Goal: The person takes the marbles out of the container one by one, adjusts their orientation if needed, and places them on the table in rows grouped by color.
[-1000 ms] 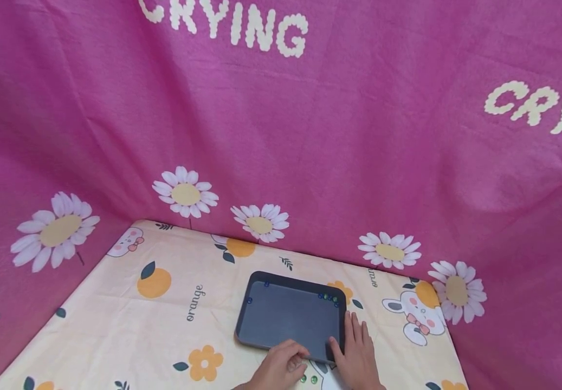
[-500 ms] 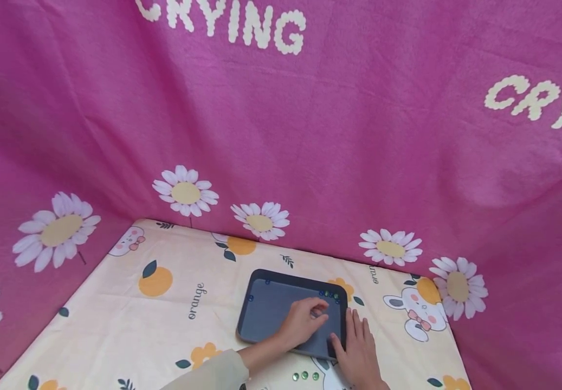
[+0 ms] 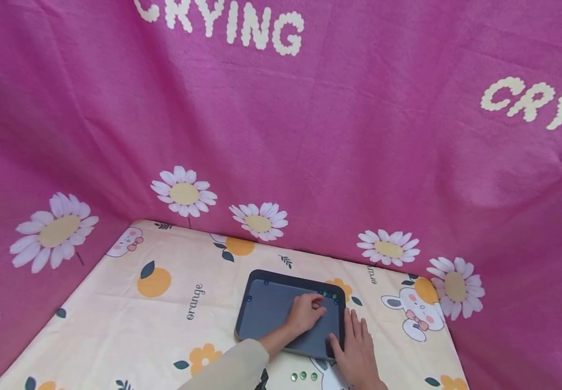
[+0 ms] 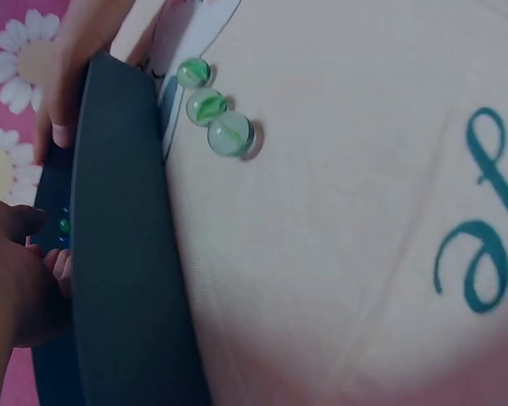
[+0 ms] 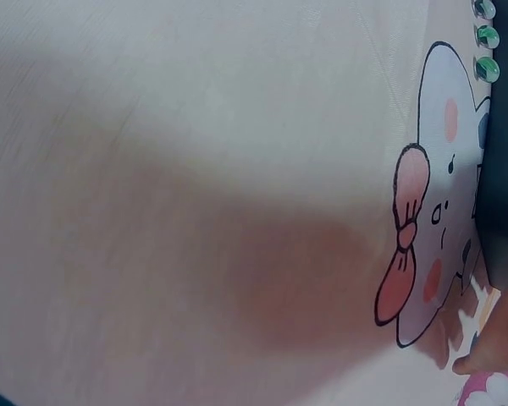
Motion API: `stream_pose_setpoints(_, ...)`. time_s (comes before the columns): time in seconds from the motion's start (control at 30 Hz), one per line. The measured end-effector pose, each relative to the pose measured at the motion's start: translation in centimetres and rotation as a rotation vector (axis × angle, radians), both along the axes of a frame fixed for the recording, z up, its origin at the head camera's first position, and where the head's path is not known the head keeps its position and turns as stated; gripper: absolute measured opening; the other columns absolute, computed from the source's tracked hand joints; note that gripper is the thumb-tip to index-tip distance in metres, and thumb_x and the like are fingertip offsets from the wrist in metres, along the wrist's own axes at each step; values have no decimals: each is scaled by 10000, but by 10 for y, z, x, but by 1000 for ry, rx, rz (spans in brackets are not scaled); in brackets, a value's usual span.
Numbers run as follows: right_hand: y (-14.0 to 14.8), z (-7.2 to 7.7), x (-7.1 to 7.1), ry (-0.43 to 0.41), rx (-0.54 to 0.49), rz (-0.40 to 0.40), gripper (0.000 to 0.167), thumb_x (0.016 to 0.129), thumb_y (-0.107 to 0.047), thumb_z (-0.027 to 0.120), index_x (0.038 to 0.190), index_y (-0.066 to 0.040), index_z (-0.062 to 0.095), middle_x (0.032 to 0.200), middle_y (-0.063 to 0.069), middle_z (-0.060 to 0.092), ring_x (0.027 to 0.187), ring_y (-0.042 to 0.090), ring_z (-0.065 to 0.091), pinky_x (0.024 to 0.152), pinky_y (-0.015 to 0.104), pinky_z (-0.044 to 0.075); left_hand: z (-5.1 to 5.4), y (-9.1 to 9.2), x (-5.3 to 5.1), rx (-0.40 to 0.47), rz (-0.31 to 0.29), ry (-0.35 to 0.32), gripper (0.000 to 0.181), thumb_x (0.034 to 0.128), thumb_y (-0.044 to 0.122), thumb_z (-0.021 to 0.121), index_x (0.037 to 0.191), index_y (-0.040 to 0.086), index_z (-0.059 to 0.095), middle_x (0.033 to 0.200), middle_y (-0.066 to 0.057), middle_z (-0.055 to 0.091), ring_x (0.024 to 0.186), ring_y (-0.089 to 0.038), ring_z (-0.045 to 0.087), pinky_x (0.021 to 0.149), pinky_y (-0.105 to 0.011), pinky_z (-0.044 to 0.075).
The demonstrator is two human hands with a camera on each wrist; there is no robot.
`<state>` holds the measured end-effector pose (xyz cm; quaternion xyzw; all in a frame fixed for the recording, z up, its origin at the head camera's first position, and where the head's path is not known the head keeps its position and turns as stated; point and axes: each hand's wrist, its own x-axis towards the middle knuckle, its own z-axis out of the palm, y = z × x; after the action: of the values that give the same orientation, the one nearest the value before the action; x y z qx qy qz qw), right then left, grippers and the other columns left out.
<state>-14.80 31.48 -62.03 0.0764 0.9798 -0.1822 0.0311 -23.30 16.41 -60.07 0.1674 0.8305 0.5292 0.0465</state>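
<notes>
Over tray [image 3: 272, 307]: left hand [image 3: 304, 315], earlier beside green marbles [image 3: 303, 375]; right hand [image 3: 357, 351] unmoved.

We see a grey tray [image 3: 266, 313], blue marbles [image 3: 266, 282], clear marbles [image 4: 207, 107] swirled with green, a beige sleeve [image 3: 234, 368], a cream tablecloth [image 3: 115, 325] printed with oranges [image 3: 154, 283], and white daisies [image 3: 183, 193] on magenta cloth [image 3: 339, 162].

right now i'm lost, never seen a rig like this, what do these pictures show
No machine, just a person working bare-handed. The wide picture is taken from the head, the other two from the left and right wrists. On a patterned cloth lie a dark tray holding blue and green marbles, and three green marbles outside it. The right hand rests on the tray's edge. The left hand is over the tray, fingers bent; I can't see whether it holds anything.
</notes>
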Motion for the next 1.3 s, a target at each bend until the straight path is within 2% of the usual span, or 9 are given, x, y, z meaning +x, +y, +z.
stream_pose_setpoints(0.13, -2, -2, -1, -1, -7, 7, 840, 1000, -510, 488, 1578, -4, 149, 1607, 273, 142, 1441, 529, 93, 1138, 639, 149, -6, 2, -5, -9, 54, -14, 277, 868, 14, 752, 1137, -36, 709, 1034, -126, 725, 902, -205, 718, 779, -302, 572)
stream_pose_setpoints(0.3, -3, 0, 0, -21, -4, 0, 858, 998, -547, 468, 1580, -6, 142, 1609, 273, 133, 1442, 527, 86, 1142, 628, 158, -12, 9, -7, -22, 85, -3, 271, 847, 11, 772, 1112, -21, 724, 1015, -112, 733, 879, -187, 719, 761, -283, 571)
stream_pose_setpoints(0.5, -1, 2, -2, -2, -6, 8, 843, 999, -536, 475, 1578, -10, 161, 1604, 276, 150, 1439, 531, 101, 1137, 632, 169, -8, 19, -11, -54, 120, -35, 293, 859, 29, 764, 1148, 6, 727, 1021, -116, 738, 892, -181, 716, 774, -305, 572)
stream_pose_setpoints(0.77, -2, 2, -3, -9, -5, 1, 845, 995, -533, 481, 1568, 11, 181, 1595, 291, 162, 1436, 529, 117, 1140, 626, 170, -9, 24, -11, -84, 138, -32, 302, 855, 30, 768, 1152, 4, 725, 1010, -120, 743, 908, -193, 720, 782, -323, 575)
stream_pose_setpoints(1.03, 0, 5, -4, -25, 8, -12, 848, 998, -534, 472, 1578, -4, 153, 1607, 279, 134, 1445, 519, 95, 1145, 614, 170, -10, 31, -13, -118, 155, -13, 293, 847, 34, 774, 1137, 25, 733, 932, -79, 744, 817, -131, 701, 744, -286, 570)
stream_pose_setpoints(1.3, 0, 5, -4, -46, -17, -20, 842, 991, -517, 499, 1573, 0, 177, 1596, 291, 156, 1435, 535, 105, 1145, 612, 175, -11, 35, -15, -142, 195, -14, 264, 852, 52, 774, 1114, 30, 743, 958, -77, 748, 857, -158, 714, 771, -322, 574)
